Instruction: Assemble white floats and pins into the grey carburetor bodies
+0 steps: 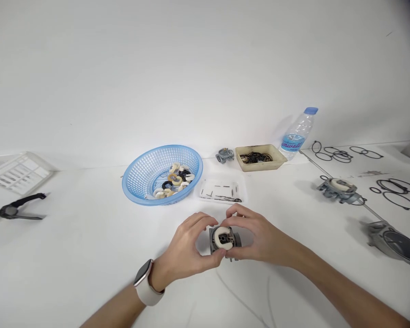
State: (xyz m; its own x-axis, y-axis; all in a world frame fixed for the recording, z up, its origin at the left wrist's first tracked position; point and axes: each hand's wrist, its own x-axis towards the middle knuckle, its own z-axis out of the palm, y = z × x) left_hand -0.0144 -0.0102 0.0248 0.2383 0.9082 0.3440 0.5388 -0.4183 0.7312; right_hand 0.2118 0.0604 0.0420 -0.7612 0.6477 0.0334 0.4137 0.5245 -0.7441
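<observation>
A small grey metal carburetor body (224,241) with a white horseshoe-shaped float on top sits low over the white table, held between both hands. My left hand (186,248), with a pale smartwatch on its wrist, grips the part's left side with curled fingers. My right hand (256,237) closes round its right side, fingertips on the top edge.
Behind the hands stand a blue plastic basket (136,175) of white, tan and black floats, a clear tray (222,190) of small pins, a beige tray (276,161) of black O-rings, another small carburetor (224,156) and a water bottle (299,132). More carburetor parts (340,189) and O-rings lie right.
</observation>
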